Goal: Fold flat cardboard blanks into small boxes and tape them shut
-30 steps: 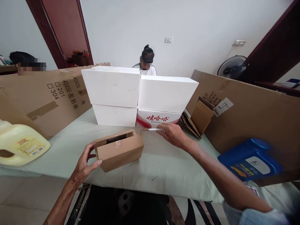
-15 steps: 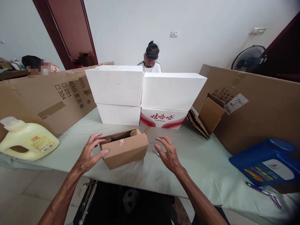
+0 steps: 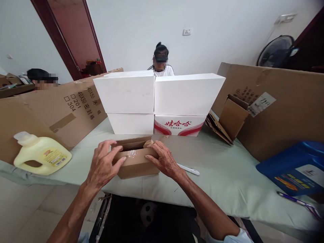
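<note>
A small brown cardboard box [image 3: 138,163] lies on the cloth-covered table before me, its upper side partly open and a strip of clear tape on its near edge. My left hand [image 3: 106,162] grips the left end, thumb along the near panel and fingers over the top. At the right end, my right hand [image 3: 163,158] holds the box with the thumb in front and the fingers on the flap. Beside my right wrist lies a slim white handle [image 3: 189,169], its other end hidden under the hand. The inside of the box is dark.
White boxes [image 3: 129,94] stand stacked behind, one with red lettering. Large cartons [image 3: 83,111] flank both sides. A yellow detergent jug [image 3: 43,153] is left; a blue jug [image 3: 293,168], a purple-handled tool [image 3: 291,197] and folded cardboard [image 3: 233,118] are right. Two people sit beyond.
My right hand has moved left from beside the box onto its right end. The box has turned slightly, and my left hand stays on it. The view has shifted a little.
</note>
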The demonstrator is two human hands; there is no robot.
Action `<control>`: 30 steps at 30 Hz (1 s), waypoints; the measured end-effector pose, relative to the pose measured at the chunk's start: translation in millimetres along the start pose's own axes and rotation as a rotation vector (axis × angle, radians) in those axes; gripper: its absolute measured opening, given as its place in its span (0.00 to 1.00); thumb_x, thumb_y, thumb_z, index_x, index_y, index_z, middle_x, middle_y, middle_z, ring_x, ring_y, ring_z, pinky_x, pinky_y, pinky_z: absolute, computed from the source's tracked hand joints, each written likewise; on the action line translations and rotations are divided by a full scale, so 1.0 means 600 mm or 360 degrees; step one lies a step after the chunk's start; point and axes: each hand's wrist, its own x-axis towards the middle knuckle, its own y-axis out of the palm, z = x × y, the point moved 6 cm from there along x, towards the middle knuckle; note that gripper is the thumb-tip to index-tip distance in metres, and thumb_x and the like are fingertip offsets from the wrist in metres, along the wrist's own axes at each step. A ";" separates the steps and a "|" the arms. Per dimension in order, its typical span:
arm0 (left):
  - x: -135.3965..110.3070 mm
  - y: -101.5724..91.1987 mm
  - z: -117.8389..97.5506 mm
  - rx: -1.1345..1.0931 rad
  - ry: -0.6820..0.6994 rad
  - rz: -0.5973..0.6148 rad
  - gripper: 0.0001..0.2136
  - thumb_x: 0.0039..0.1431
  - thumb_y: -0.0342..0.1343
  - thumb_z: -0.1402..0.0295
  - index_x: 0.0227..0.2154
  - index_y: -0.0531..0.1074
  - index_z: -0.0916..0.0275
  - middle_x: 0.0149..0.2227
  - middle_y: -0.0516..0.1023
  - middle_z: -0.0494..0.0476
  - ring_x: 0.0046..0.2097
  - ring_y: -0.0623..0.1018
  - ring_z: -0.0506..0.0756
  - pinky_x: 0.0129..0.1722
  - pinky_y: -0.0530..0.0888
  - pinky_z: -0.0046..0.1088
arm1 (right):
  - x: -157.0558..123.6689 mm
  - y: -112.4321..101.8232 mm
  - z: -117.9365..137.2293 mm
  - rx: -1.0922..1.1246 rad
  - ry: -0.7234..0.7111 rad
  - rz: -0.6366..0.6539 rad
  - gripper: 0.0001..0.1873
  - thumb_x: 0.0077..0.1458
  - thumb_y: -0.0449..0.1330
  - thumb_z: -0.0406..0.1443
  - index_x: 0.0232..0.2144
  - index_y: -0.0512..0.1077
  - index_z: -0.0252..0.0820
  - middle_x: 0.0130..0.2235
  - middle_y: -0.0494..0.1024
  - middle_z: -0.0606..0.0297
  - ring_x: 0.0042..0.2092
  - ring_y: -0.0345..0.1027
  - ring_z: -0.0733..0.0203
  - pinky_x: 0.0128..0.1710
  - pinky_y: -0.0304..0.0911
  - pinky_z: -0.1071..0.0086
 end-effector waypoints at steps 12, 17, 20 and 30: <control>0.031 0.046 -0.027 -0.0581 0.0050 0.0217 0.08 0.68 0.64 0.63 0.42 0.88 0.56 0.41 0.86 0.58 0.42 0.85 0.59 0.40 0.81 0.35 | -0.003 0.003 0.008 0.0042 0.0078 -0.0007 0.09 0.69 0.66 0.36 0.50 0.74 0.46 0.49 0.81 0.59 0.51 0.73 0.51 0.54 0.67 0.58; 0.024 0.040 -0.028 -0.0545 0.0067 0.0112 0.09 0.70 0.62 0.64 0.39 0.88 0.56 0.41 0.87 0.58 0.41 0.85 0.59 0.41 0.81 0.36 | -0.003 0.004 0.007 0.0075 0.0082 -0.0012 0.10 0.69 0.67 0.35 0.50 0.74 0.46 0.51 0.81 0.59 0.52 0.73 0.51 0.55 0.67 0.58; 0.018 0.035 -0.020 -0.0429 0.0029 0.0050 0.08 0.69 0.63 0.64 0.42 0.88 0.56 0.42 0.88 0.59 0.43 0.85 0.60 0.44 0.81 0.39 | -0.005 0.004 0.006 0.0060 0.0078 -0.0027 0.10 0.68 0.67 0.35 0.50 0.74 0.45 0.50 0.81 0.58 0.51 0.73 0.51 0.54 0.67 0.58; 0.018 0.035 -0.029 -0.0549 0.0065 0.0038 0.11 0.72 0.60 0.65 0.34 0.84 0.57 0.36 0.84 0.57 0.38 0.83 0.57 0.38 0.78 0.35 | -0.013 0.010 0.013 0.0029 0.0069 -0.0069 0.06 0.70 0.65 0.36 0.48 0.74 0.46 0.47 0.81 0.58 0.49 0.73 0.50 0.53 0.67 0.57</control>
